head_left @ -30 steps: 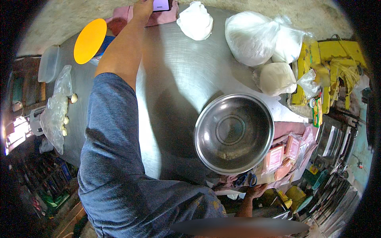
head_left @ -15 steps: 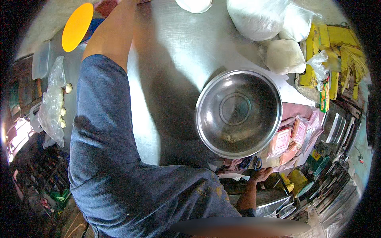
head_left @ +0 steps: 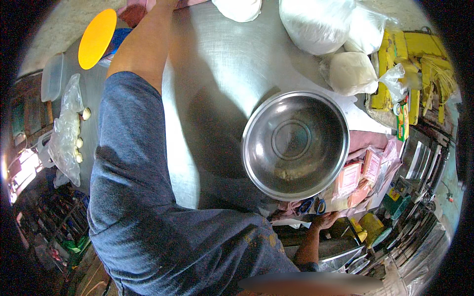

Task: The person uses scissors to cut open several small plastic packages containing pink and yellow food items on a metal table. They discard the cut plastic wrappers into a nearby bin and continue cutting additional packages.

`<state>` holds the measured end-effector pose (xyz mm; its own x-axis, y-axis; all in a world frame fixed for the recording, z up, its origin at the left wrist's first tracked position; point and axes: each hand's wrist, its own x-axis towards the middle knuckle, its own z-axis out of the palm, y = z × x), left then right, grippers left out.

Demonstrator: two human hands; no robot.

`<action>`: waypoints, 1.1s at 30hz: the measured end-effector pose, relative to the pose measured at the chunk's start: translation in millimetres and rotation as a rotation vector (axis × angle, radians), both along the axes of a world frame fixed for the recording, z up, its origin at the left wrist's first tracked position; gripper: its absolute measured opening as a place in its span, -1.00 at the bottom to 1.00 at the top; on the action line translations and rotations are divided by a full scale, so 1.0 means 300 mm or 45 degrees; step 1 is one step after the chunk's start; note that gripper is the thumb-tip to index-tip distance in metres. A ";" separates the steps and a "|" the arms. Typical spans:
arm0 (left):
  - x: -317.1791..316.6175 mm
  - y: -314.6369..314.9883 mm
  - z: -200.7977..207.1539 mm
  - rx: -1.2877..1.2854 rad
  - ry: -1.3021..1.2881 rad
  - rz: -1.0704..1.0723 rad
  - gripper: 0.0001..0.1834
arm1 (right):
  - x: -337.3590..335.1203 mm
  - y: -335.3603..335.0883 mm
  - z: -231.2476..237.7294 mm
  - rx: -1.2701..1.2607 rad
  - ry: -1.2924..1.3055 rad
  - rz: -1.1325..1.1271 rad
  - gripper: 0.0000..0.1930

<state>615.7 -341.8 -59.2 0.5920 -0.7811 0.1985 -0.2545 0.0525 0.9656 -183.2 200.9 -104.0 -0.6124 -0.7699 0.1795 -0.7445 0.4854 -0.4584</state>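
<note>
My left forearm (head_left: 143, 54) reaches up to the top edge, where the picture cuts off the hand beside a pinkish cloth (head_left: 190, 3). What that hand touches is out of sight. On the right, my right hand (head_left: 325, 220) rests at the table's near edge, fingers stretched along it, with nothing visible in them. Blue-handled scissors (head_left: 312, 205) lie just above it. A wide steel bowl (head_left: 296, 140) stands beyond them, bare but for a little pale residue near its bottom. Small pink-and-white packets (head_left: 349, 177) lie to the bowl's right on a pink cloth.
Plastic bags of white stuff (head_left: 316, 24) stand at the back right, beside a tied bag (head_left: 351, 74) and a yellow crate (head_left: 395, 47). A pale round lump (head_left: 238, 7) sits at the far edge. Left lie a clear bag (head_left: 69, 133), small pale balls (head_left: 79, 143) and an orange disc (head_left: 97, 39).
The view has shifted slightly, so the far things sit a little lower. More of the pinkish cloth shows beside my left forearm. My right hand stays at the table edge.
</note>
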 end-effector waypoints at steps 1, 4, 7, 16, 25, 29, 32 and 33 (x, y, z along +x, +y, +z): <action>-0.005 0.001 0.007 0.026 -0.010 0.019 -0.64 | -0.003 0.000 -0.002 -0.047 -0.054 -0.056 -0.49; -0.024 0.005 0.033 0.133 0.003 0.065 -0.63 | -0.011 -0.003 0.000 0.102 0.133 0.042 -0.48; -0.043 0.011 0.053 0.183 0.086 0.053 -0.63 | -0.011 -0.003 0.004 -0.026 -0.040 0.019 -0.53; -0.049 -0.001 0.100 0.174 0.243 0.027 -0.56 | -0.055 0.029 -0.043 -0.229 -0.357 0.013 -0.54; -0.026 0.017 0.057 0.033 0.152 0.080 -0.46 | -0.068 0.037 -0.047 -0.071 0.124 0.161 -0.53; -0.011 0.019 -0.013 0.058 -0.105 0.296 -0.51 | -0.042 0.019 -0.011 0.053 0.123 0.119 -0.50; -0.004 0.019 -0.034 0.057 -0.162 0.304 -0.53 | -0.024 0.011 -0.012 -0.116 -0.184 0.113 -0.49; -0.001 0.019 -0.036 0.038 -0.181 0.289 -0.54 | -0.020 0.012 -0.015 -0.152 -0.288 0.092 -0.49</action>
<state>615.3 -336.1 -69.9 0.7205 -0.6384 0.2708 -0.3895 -0.0495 0.9197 -189.4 204.4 -108.7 -0.5915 -0.7947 0.1365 -0.6472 0.3669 -0.6682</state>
